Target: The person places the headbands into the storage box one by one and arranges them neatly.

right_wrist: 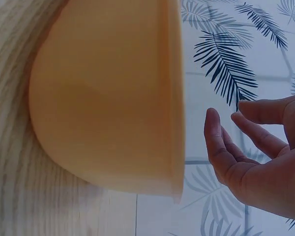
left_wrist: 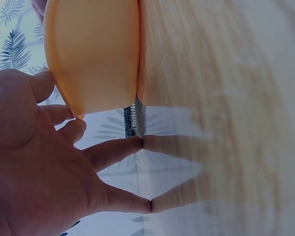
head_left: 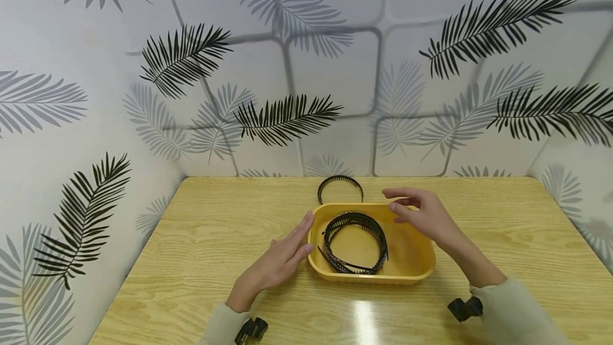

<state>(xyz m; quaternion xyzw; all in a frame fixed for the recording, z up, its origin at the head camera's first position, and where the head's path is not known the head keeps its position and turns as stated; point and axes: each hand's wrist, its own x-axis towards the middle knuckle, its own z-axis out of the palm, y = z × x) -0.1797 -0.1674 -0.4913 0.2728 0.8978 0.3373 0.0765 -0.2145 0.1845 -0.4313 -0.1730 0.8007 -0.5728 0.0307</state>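
Observation:
A yellow oval plastic basin (head_left: 412,260) sits on the table with several black toothed headbands (head_left: 383,241) lying in a ring in its left half. One more black headband (head_left: 341,178) lies behind the basin's back rim. My left hand (head_left: 280,260) rests against the basin's left end, thumb and fingers at the rim; in the left wrist view its other fingers are spread, two tips reaching the tabletop. Above the basin's right back part hovers my right hand (head_left: 421,213), fingers loosely bent, with nothing between thumb and fingertips. The right wrist view shows this hand (right_wrist: 265,152) beyond the rim.
The light wood table (head_left: 215,228) runs back to a wall (head_left: 335,79) printed with grey and black leaves. Small black devices (head_left: 464,309) are strapped at both wrists, over pale sleeves (head_left: 512,307).

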